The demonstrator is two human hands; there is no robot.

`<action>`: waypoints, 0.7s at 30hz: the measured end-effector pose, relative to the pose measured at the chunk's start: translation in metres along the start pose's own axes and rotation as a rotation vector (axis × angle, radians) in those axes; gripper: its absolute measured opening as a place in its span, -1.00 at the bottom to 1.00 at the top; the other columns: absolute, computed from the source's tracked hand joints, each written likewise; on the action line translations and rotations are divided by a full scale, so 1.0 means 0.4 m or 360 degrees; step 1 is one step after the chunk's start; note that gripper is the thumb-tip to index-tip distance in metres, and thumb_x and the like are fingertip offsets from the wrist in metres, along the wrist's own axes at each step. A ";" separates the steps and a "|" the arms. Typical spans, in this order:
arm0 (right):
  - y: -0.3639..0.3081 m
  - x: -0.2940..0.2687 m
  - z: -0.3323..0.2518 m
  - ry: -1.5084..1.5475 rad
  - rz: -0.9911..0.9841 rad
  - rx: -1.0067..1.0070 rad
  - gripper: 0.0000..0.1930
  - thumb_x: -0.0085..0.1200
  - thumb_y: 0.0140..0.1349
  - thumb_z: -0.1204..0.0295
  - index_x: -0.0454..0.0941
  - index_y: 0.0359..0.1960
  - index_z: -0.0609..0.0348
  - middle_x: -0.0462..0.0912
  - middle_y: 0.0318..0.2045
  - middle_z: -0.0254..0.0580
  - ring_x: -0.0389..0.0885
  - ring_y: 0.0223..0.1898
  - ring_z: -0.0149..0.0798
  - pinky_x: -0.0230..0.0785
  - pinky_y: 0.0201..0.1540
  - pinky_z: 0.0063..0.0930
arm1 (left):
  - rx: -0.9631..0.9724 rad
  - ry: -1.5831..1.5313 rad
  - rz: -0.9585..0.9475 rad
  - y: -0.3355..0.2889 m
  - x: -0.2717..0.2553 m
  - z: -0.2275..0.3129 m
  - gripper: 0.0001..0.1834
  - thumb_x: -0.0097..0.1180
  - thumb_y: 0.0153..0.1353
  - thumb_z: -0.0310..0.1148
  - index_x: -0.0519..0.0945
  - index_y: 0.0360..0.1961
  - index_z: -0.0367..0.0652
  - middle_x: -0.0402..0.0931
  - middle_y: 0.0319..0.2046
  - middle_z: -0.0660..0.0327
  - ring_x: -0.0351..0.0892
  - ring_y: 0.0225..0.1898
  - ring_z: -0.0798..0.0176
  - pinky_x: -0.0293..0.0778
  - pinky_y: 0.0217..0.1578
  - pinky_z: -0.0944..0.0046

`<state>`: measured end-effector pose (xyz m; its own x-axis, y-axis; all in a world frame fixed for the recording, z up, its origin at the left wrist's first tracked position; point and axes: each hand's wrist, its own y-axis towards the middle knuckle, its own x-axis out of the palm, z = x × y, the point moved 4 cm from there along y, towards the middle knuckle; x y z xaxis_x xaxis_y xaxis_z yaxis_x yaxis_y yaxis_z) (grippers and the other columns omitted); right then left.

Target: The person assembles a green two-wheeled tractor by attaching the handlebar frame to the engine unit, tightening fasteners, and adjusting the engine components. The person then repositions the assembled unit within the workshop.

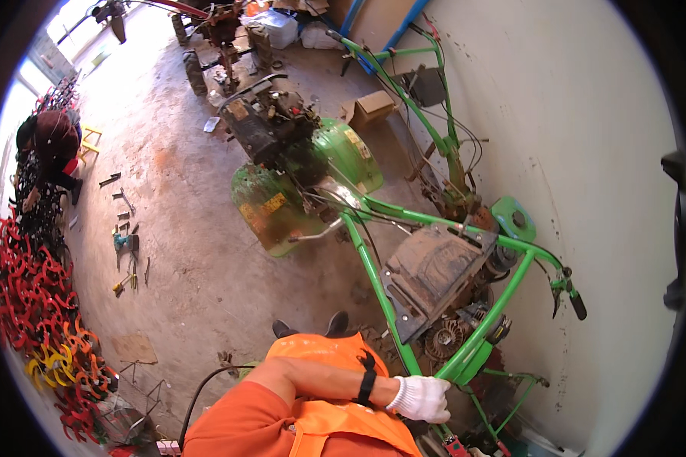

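My left hand (423, 399), in a white knit glove, reaches across my body to the right. Its fingers are curled closed, and what they hold, if anything, is hidden. The hand is beside the lower end of a green tubular handlebar frame (373, 282) of a walking tiller. A dirty brown cover plate (438, 266) lies between the frame's bars, with a round finned engine part (443, 339) below it. A black band circles my left wrist. My right hand is out of view.
Another tiller with green fenders (347, 156) stands ahead, and one leans by the right wall. Curved red tiller blades (27, 282) are heaped along the left, where a person (56, 145) bends over black ones. Tools and a teal power tool (126, 242) lie on the floor.
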<state>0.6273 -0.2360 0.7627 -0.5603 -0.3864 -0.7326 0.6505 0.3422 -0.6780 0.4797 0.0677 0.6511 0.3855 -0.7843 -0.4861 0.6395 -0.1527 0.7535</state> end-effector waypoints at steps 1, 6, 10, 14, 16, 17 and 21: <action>-0.006 0.013 0.005 0.0003 -0.0005 0.0000 -0.35 0.49 0.04 0.26 0.63 0.20 0.18 0.81 -0.09 0.14 0.81 -0.03 0.16 0.69 0.10 -0.08 | 0.0047 0.0023 0.0028 -0.007 -0.010 0.006 -0.77 0.23 0.17 -0.16 0.48 -0.43 -0.02 0.48 -0.61 0.32 0.54 -0.56 0.13 0.44 -0.38 0.09; -0.021 0.102 0.009 0.0070 0.0030 -0.0036 -0.39 0.49 0.04 0.24 0.65 0.15 0.16 0.82 -0.14 0.14 0.81 -0.05 0.19 0.70 0.08 -0.05 | 0.0117 0.0006 0.0003 -0.068 -0.087 0.002 -0.78 0.23 0.14 -0.21 0.45 -0.42 -0.04 0.42 -0.59 0.33 0.47 -0.56 0.15 0.44 -0.38 0.09; 0.002 0.185 -0.033 0.0069 0.0077 -0.0136 -0.42 0.49 0.04 0.23 0.67 0.12 0.14 0.82 -0.17 0.15 0.82 -0.07 0.21 0.71 0.06 -0.04 | -0.0088 0.0135 -0.0071 -0.136 -0.138 -0.011 -0.78 0.26 0.12 -0.21 0.46 -0.45 0.00 0.48 -0.61 0.32 0.56 -0.51 0.09 0.50 -0.32 0.08; 0.024 0.259 -0.125 0.0068 0.0055 -0.0239 -0.45 0.49 0.04 0.21 0.69 0.08 0.12 0.83 -0.20 0.15 0.83 -0.08 0.23 0.72 0.04 -0.02 | -0.0279 0.0247 -0.0163 -0.232 -0.172 -0.020 -0.79 0.29 0.09 -0.23 0.48 -0.41 -0.01 0.53 -0.59 0.30 0.60 -0.44 0.06 0.55 -0.27 0.07; 0.027 0.287 -0.179 0.0067 0.0018 -0.0295 -0.47 0.49 0.04 0.20 0.70 0.06 0.12 0.83 -0.22 0.15 0.83 -0.09 0.25 0.72 0.03 -0.01 | -0.0339 0.0304 -0.0399 -0.271 -0.165 -0.031 -0.78 0.30 0.08 -0.24 0.48 -0.41 -0.01 0.57 -0.57 0.29 0.64 -0.39 0.04 0.58 -0.26 0.04; 0.029 0.300 -0.209 0.0056 0.0005 -0.0325 -0.47 0.49 0.04 0.20 0.71 0.06 0.11 0.84 -0.23 0.15 0.83 -0.09 0.25 0.73 0.03 0.00 | -0.0383 0.0261 -0.0359 -0.301 -0.181 -0.030 -0.79 0.30 0.08 -0.25 0.49 -0.41 -0.01 0.58 -0.57 0.29 0.66 -0.39 0.04 0.59 -0.23 0.02; 0.028 0.363 -0.323 -0.0048 -0.0061 -0.0354 -0.48 0.44 0.06 0.12 0.72 0.06 0.06 0.82 -0.25 0.20 0.81 -0.11 0.35 0.72 0.00 0.14 | -0.0342 0.0359 -0.0309 -0.377 -0.221 -0.023 -0.82 0.30 0.08 -0.27 0.50 -0.41 0.03 0.54 -0.56 0.32 0.63 -0.43 0.10 0.60 -0.23 0.07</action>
<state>0.4868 -0.1776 0.6411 -0.5646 -0.4272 -0.7062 0.4980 0.5060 -0.7042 0.3552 0.1656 0.5767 0.3652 -0.5969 -0.7144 0.8310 -0.1369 0.5391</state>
